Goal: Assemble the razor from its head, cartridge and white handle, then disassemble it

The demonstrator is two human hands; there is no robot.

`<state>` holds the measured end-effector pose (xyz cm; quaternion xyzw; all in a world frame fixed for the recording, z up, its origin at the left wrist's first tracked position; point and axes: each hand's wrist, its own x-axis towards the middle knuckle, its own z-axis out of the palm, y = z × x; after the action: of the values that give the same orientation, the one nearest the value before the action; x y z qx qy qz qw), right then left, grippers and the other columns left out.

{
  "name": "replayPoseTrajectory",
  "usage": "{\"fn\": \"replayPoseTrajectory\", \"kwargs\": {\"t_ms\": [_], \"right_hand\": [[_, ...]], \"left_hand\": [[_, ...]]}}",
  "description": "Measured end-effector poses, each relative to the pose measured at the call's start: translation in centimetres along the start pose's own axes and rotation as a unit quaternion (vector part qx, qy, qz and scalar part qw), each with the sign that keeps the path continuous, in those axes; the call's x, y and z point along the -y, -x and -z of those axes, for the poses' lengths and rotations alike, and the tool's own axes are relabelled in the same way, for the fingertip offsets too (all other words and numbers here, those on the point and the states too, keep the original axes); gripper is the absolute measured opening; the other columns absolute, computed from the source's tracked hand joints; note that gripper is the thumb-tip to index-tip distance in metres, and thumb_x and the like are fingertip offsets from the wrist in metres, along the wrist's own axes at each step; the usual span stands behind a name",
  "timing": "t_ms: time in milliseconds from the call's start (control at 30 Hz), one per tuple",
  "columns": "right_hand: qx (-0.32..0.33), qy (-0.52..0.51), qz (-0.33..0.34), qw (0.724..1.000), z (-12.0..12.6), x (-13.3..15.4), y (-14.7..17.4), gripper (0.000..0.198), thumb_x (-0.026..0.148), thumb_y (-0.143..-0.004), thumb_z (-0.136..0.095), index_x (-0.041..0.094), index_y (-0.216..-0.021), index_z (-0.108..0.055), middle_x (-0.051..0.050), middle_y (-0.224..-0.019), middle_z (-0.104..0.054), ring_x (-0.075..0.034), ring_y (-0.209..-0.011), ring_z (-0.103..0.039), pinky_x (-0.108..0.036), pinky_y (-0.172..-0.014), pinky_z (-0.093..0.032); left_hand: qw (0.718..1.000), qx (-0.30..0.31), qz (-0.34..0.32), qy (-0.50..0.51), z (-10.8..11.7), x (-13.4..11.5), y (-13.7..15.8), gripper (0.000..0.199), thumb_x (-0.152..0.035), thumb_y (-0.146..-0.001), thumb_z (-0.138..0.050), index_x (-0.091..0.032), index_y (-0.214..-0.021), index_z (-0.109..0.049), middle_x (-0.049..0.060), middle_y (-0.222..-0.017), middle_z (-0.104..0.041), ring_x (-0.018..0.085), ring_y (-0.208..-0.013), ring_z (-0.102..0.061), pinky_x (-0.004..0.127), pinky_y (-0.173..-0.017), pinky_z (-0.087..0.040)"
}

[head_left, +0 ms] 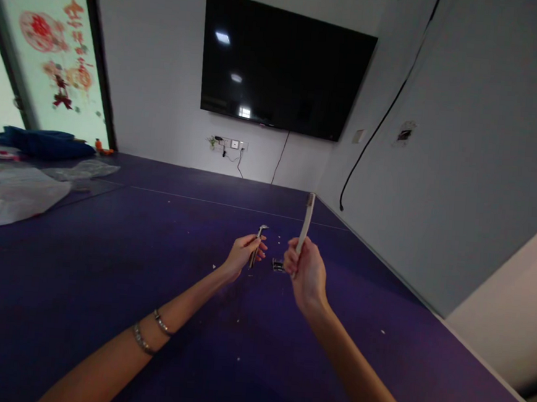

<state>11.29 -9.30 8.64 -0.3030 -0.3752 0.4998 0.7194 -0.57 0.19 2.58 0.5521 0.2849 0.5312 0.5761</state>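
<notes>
My left hand (244, 253) is closed around the dark handle of a slim metal tool (261, 230). The tool's shiny angled head points up and to the right; its exact kind is too small to make out. In my right hand (308, 269) a white-handled toothbrush (306, 219) stands nearly upright, its dark bristles at the top facing left. The brush and the tool are apart. Between my hands, on the dark purple surface (185, 318), lies a small black and silver flat piece (277, 265), partly hidden by my right hand.
Small white bits dot the surface. Clear plastic sheeting (22, 197) and a dark blue cloth bundle (45, 143) lie at the far left. A television (283, 66) hangs on the back wall above sockets (234, 144). A black cable (387, 111) dangles along the right wall.
</notes>
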Motion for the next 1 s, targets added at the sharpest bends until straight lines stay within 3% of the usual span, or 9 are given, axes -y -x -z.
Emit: {"fn": "replayPoseTrajectory", "kwargs": {"t_ms": [200,400,533,667,833,1000], "right_hand": [[-0.04,0.139,0.072,0.987,4.6,-0.8,-4.4,0.044,0.045,-0.081,-0.042,0.021,-0.046,-0.032,0.007,-0.041,-0.026,-0.006,-0.037,-0.02,-0.024,-0.04,-0.014],[-0.085,0.38,0.072,0.918,9.1,-3.0,-6.5,0.051,0.053,-0.079,-0.043,0.019,-0.041,-0.039,0.004,-0.039,-0.031,-0.008,-0.039,-0.029,-0.024,-0.043,-0.021],[-0.089,0.476,0.096,0.87,9.9,-3.6,-6.7,0.051,0.055,-0.078,-0.041,0.019,-0.042,-0.039,0.003,-0.039,-0.034,-0.009,-0.039,-0.032,-0.024,-0.043,-0.023],[-0.075,0.521,0.123,0.841,9.5,-4.5,-6.6,0.051,0.055,-0.079,-0.038,0.019,-0.044,-0.041,0.001,-0.041,-0.038,-0.01,-0.041,-0.035,-0.024,-0.043,-0.024],[-0.068,0.528,0.135,0.835,10.1,-6.1,-6.6,0.05,0.055,-0.08,-0.037,0.019,-0.044,-0.038,0.002,-0.041,-0.033,-0.01,-0.041,-0.032,-0.024,-0.042,-0.022],[-0.071,0.501,0.141,0.851,10.1,-6.5,-6.6,0.049,0.053,-0.08,-0.037,0.02,-0.044,-0.035,0.003,-0.042,-0.031,-0.009,-0.041,-0.029,-0.024,-0.042,-0.021]], "left_hand": [[1.0,0.002,0.0,-0.021,0.1,0.3,-0.1,0.032,-0.041,-0.08,-0.052,-0.017,-0.101,-0.059,-0.003,-0.061,-0.05,0.006,-0.05,-0.046,0.018,-0.049,-0.036],[1.0,0.006,-0.002,0.0,0.0,1.0,-0.1,0.032,-0.043,-0.076,-0.057,-0.016,-0.093,-0.054,-0.007,-0.057,-0.039,0.004,-0.044,-0.035,0.016,-0.041,-0.029],[0.999,0.025,0.008,0.029,0.1,1.2,-0.1,0.03,-0.044,-0.076,-0.057,-0.014,-0.08,-0.052,-0.009,-0.053,-0.031,0.003,-0.041,-0.027,0.016,-0.038,-0.024],[0.997,0.049,0.032,0.041,-0.2,1.0,0.4,0.03,-0.043,-0.075,-0.058,-0.015,-0.073,-0.049,-0.009,-0.052,-0.03,0.003,-0.04,-0.025,0.015,-0.037,-0.021],[0.993,0.088,0.049,0.058,-0.5,0.7,0.8,0.028,-0.041,-0.077,-0.057,-0.015,-0.072,-0.048,-0.009,-0.05,-0.029,0.002,-0.038,-0.022,0.015,-0.035,-0.018],[0.988,0.108,0.078,0.073,-0.5,0.7,0.8,0.026,-0.039,-0.079,-0.056,-0.015,-0.072,-0.049,-0.009,-0.049,-0.029,0.001,-0.036,-0.019,0.015,-0.033,-0.014]]}}
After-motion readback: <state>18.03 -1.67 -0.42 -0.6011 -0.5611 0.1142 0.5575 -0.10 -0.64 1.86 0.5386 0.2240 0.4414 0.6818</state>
